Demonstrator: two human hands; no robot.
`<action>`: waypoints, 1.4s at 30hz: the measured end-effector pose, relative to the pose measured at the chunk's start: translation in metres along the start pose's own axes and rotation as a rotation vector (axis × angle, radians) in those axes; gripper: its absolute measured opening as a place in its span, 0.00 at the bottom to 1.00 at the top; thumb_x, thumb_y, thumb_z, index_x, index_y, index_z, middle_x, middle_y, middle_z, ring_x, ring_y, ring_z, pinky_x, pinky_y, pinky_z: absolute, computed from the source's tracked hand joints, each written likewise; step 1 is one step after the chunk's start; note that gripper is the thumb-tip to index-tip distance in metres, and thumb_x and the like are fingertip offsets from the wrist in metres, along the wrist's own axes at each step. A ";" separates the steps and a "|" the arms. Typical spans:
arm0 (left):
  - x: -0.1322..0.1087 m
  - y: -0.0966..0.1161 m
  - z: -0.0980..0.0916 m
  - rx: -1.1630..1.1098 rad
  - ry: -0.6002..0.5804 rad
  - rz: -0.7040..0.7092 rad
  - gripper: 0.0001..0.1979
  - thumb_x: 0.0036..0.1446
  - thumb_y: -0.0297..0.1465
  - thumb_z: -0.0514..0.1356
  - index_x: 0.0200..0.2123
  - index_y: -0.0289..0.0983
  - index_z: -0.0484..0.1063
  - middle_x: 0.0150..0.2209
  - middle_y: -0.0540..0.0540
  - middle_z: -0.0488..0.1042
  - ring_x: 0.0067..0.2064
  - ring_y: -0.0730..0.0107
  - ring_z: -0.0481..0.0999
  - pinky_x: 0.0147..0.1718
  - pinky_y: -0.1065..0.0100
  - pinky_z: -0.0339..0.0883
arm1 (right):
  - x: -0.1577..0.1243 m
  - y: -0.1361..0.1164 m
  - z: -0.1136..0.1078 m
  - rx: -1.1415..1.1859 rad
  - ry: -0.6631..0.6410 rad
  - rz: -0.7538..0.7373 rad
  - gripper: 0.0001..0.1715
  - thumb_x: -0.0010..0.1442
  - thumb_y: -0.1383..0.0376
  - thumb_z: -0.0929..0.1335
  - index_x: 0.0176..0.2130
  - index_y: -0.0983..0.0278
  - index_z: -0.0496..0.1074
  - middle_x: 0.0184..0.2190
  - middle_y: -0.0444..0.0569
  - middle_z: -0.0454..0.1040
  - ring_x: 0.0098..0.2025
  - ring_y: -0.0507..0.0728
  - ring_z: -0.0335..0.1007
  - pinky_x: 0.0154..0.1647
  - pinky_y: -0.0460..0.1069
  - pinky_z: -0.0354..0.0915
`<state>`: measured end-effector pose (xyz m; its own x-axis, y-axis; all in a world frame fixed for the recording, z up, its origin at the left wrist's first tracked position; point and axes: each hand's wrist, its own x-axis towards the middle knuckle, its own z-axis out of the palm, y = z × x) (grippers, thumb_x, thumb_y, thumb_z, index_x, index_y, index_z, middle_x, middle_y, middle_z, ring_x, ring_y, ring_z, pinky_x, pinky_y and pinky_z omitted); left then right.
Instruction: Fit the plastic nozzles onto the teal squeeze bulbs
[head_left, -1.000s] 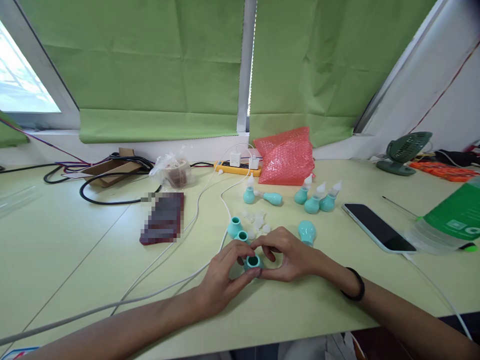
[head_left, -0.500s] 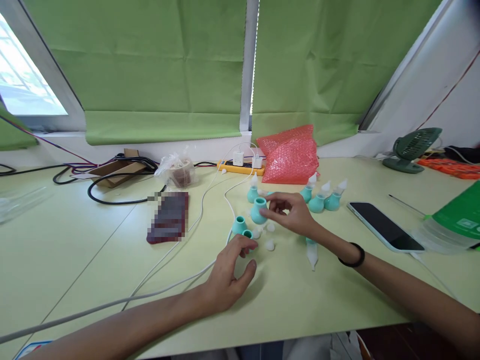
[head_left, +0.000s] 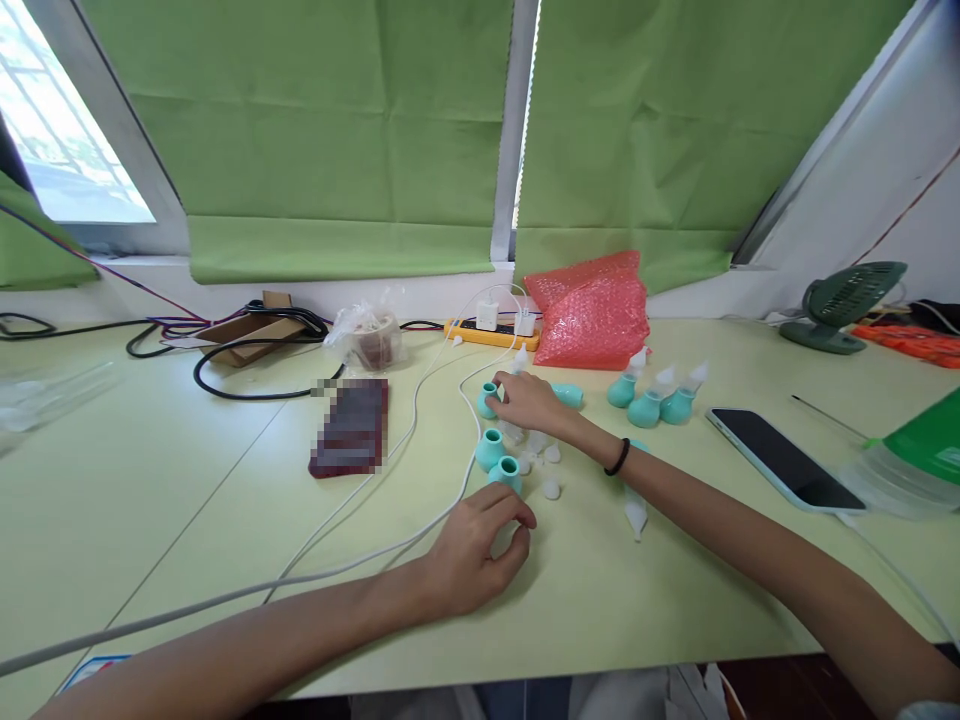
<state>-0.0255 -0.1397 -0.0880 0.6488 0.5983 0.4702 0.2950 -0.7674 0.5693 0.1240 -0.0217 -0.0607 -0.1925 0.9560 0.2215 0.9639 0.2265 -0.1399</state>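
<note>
My right hand (head_left: 525, 400) pinches a teal bulb (head_left: 487, 400), its open mouth facing up, at the back left of the group. Two more open teal bulbs, one (head_left: 490, 450) behind the other (head_left: 506, 474), stand in front of it. My left hand (head_left: 480, 550) rests near the nearer bulb, fingers curled with a gap between thumb and fingertips and nothing held. Small white pieces (head_left: 552, 489) lie right of the bulbs. Several teal bulbs with white tips (head_left: 645, 407) stand farther right. Under my right forearm lies another white tip (head_left: 636, 514).
Behind are a red bubble-wrap bag (head_left: 592, 315) and a yellow power strip (head_left: 480, 336). A white cable (head_left: 225, 600) crosses the table at left, near a dark pixelated item (head_left: 351, 428). At right are a phone (head_left: 784, 457), a fan (head_left: 844, 305) and a green pouch (head_left: 930, 440).
My right hand has moved left with the teal bulb, to behind the other two open bulbs. My left hand has drawn slightly away from the nearest bulb. The view has shifted a little.
</note>
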 end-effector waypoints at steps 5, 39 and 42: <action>0.000 0.002 -0.001 0.060 -0.067 0.004 0.08 0.48 0.22 0.48 0.28 0.34 0.65 0.28 0.45 0.69 0.31 0.69 0.68 0.29 0.70 0.63 | -0.003 0.006 -0.003 0.011 0.024 -0.002 0.21 0.51 0.56 0.61 0.43 0.63 0.63 0.30 0.50 0.72 0.35 0.58 0.66 0.29 0.47 0.55; 0.002 0.008 -0.004 -0.123 -0.184 -0.201 0.13 0.45 0.34 0.57 0.34 0.37 0.58 0.19 0.57 0.56 0.19 0.78 0.56 0.19 0.75 0.51 | -0.131 -0.011 -0.007 1.377 -0.024 -0.090 0.13 0.48 0.58 0.67 0.29 0.67 0.70 0.20 0.44 0.66 0.18 0.47 0.58 0.16 0.42 0.57; 0.003 0.009 -0.003 -0.086 -0.193 -0.211 0.08 0.46 0.32 0.54 0.32 0.36 0.60 0.18 0.57 0.55 0.18 0.78 0.55 0.18 0.76 0.50 | -0.128 -0.008 -0.001 1.452 -0.065 -0.006 0.19 0.50 0.55 0.64 0.25 0.69 0.70 0.16 0.44 0.64 0.16 0.46 0.56 0.14 0.42 0.53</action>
<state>-0.0232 -0.1438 -0.0794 0.7029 0.6817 0.2032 0.3828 -0.6032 0.6997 0.1416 -0.1460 -0.0872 -0.2420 0.9519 0.1877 -0.0613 0.1781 -0.9821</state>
